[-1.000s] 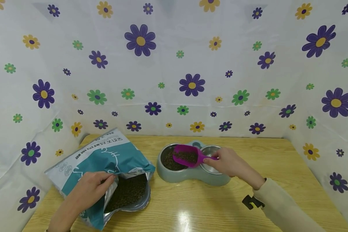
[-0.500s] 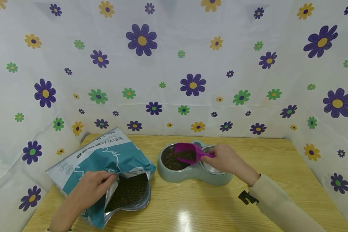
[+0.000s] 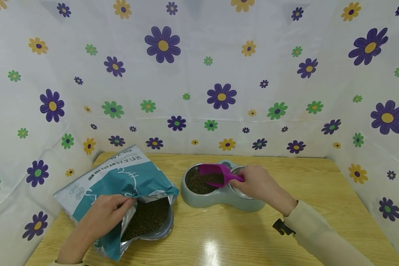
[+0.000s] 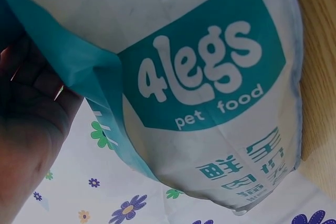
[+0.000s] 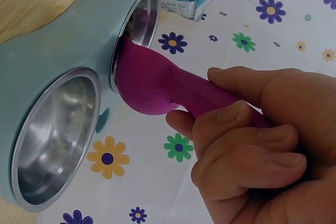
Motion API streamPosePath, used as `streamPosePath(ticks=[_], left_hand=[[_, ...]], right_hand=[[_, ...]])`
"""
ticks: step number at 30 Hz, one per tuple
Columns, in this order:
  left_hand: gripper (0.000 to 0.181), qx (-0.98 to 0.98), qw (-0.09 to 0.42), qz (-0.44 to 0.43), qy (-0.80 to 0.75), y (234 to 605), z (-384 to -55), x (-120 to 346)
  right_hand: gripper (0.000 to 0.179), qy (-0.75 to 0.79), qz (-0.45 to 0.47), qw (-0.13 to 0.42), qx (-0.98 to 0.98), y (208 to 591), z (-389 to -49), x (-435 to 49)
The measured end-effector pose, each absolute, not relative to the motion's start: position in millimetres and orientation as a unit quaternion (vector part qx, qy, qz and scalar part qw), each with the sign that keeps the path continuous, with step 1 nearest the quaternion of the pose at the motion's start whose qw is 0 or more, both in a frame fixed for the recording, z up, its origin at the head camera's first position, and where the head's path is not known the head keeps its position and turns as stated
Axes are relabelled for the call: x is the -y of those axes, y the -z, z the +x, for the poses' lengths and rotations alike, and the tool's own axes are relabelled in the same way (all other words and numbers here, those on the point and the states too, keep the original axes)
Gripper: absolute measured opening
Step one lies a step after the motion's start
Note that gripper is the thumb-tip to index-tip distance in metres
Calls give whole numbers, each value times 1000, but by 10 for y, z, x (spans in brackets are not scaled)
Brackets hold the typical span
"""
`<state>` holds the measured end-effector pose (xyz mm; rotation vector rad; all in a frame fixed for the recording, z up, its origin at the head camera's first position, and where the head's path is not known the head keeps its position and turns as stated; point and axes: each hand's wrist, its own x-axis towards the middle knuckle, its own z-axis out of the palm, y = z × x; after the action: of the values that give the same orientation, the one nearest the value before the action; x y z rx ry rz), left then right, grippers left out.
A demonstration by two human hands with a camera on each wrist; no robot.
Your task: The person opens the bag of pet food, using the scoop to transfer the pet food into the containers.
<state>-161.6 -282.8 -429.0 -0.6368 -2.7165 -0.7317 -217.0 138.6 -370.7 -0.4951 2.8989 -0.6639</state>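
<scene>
My right hand (image 3: 259,184) grips the handle of a magenta scoop (image 5: 152,80), fingers curled round it in the right wrist view. The scoop is tilted over the left bowl (image 3: 199,184) of a pale green double feeder (image 3: 207,202), with brown kibble in both scoop and bowl. Bare metal shows in the feeder's right bowl (image 5: 55,142). At the left, my left hand (image 3: 103,216) pinches the upper edge of the mouth of a teal and white pet food bag (image 3: 143,173). The bag lies on its side, its mouth held apart, and kibble (image 3: 149,218) shows inside.
Everything stands on a wood-grain table (image 3: 226,236). A white cloth (image 3: 193,74) printed with flowers hangs behind it and along both sides. A black clip (image 3: 282,227) dangles from the right sleeve, low over the table.
The scoop has tipped further down into the left bowl, and its kibble has slid lower. My right hand has shifted slightly forward. The left hand keeps its hold on the bag.
</scene>
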Motion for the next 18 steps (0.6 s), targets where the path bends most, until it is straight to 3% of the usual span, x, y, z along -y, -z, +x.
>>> streamPosePath(ticks=[18], left_hand=[[51, 936, 127, -215, 247, 4294, -1616, 2834]], right_hand=[[38, 166, -209, -51, -962, 3739, -2052, -1309]])
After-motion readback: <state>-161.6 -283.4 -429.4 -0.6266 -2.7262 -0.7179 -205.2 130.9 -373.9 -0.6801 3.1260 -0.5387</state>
